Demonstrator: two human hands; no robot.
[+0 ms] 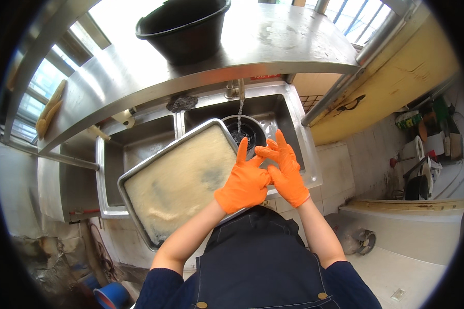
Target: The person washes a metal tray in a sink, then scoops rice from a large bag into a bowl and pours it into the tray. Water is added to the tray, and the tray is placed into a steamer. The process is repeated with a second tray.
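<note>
Both my hands wear orange gloves and meet in front of the sink. My left hand has its index finger raised, and its other fingers touch those of my right hand. My right hand points one finger up, with the others bent towards the left hand. No object shows in either. Under my left forearm lies a rectangular metal tray, tilted across the sink's front edge, with a cloudy beige layer inside. Beyond my fingers, water runs from a faucet into a round black container, partly hidden by the tray and my hands.
The double steel sink lies under a steel shelf bearing a black tub. A dark scouring pad rests on the sink's back rim. Tan gloves lie on the shelf's left end. A yellow panel stands at right.
</note>
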